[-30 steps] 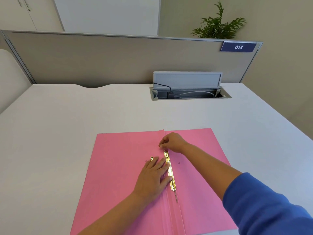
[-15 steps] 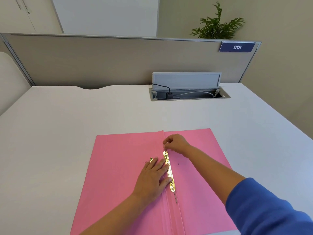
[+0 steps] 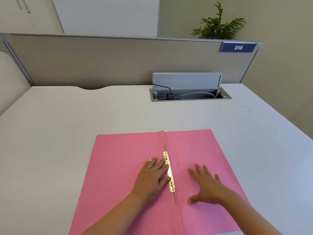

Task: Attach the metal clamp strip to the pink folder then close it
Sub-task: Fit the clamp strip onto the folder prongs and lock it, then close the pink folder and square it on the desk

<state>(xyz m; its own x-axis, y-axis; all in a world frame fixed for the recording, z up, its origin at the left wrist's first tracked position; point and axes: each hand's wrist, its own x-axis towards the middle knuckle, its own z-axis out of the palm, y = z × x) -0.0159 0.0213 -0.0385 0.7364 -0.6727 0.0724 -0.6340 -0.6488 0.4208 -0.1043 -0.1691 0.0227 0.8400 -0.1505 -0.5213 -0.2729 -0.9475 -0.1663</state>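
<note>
The pink folder (image 3: pixel 118 167) lies open flat on the white desk. A brass metal clamp strip (image 3: pixel 168 172) runs along its centre fold, with thin prongs showing beyond both ends. My left hand (image 3: pixel 152 178) rests flat on the left leaf, fingertips touching the strip. A small brass piece (image 3: pixel 151 159) lies just beyond my left fingertips. My right hand (image 3: pixel 205 185) is spread flat over the right leaf, fingers apart, holding nothing.
An open cable tray (image 3: pixel 189 94) with a raised lid and cords is sunk into the desk at the back. A grey partition (image 3: pixel 101 61) with a blue "018" label (image 3: pixel 238 47) bounds the far edge. White desk (image 3: pixel 67 116) surrounds the folder.
My right hand has left the strip's far end and moved back and right, spreading open over the right leaf. My left hand has stayed in place.
</note>
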